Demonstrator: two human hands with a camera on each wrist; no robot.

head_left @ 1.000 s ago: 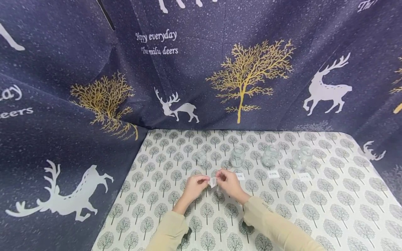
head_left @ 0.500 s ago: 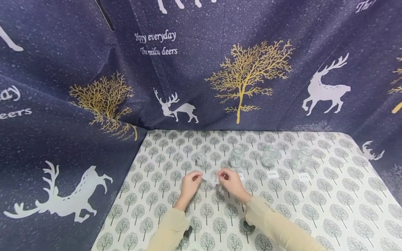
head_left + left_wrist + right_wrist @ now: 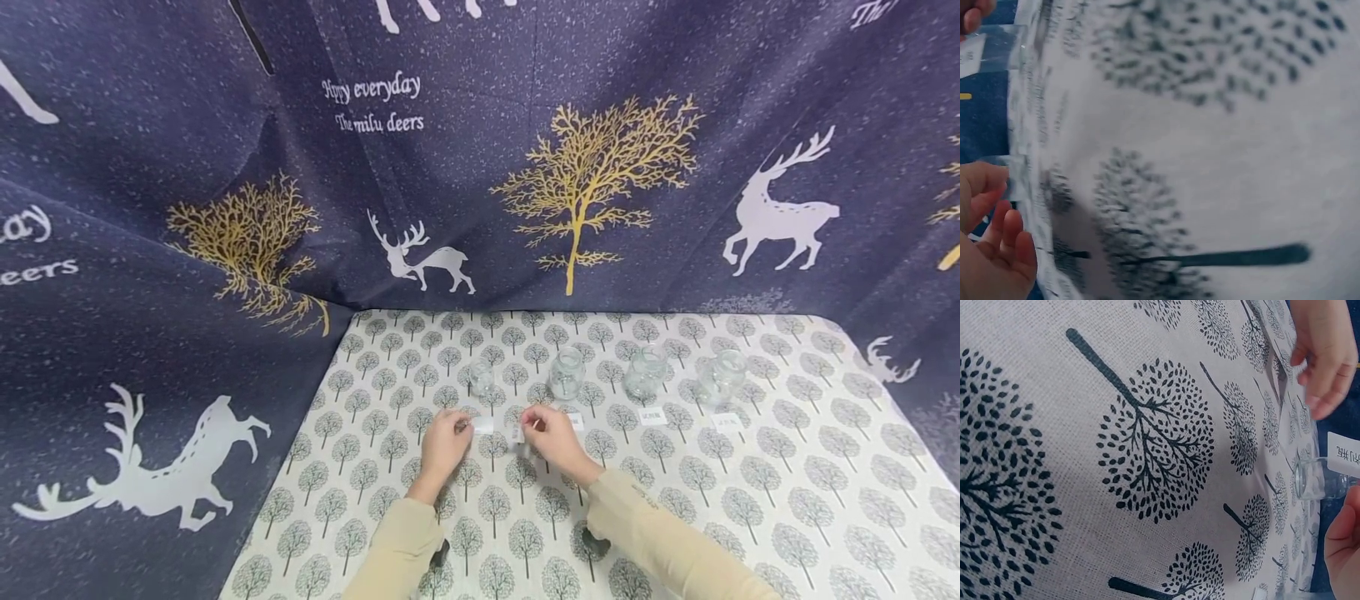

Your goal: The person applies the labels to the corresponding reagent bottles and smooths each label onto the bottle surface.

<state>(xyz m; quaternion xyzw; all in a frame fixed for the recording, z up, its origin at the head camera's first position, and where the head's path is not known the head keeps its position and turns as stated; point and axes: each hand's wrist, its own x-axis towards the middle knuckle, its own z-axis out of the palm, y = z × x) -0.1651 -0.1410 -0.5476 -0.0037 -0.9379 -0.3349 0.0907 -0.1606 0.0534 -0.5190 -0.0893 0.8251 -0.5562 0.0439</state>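
In the head view my left hand (image 3: 444, 450) pinches the end of a clear, shiny strip (image 3: 482, 425), which also shows as a see-through piece (image 3: 1015, 178) at its fingertips in the left wrist view. A short gap to the right, my right hand (image 3: 553, 435) holds a small white label (image 3: 1344, 453) printed with dark characters. Clear film (image 3: 1007, 47) extends beyond that label in the left wrist view. Behind the hands stand a small glass (image 3: 482, 378) and a glass jar (image 3: 567, 375).
More clear glass jars (image 3: 646, 375) stand along the row to the right. White printed labels (image 3: 652, 416) lie before them on the tree-patterned cloth (image 3: 720, 508). A dark blue curtain (image 3: 465, 167) with deer rises behind the table.
My hands have parted from around the label. The left has moved left with the clear strip at its fingertips, while the right stays nearly in place with the label.
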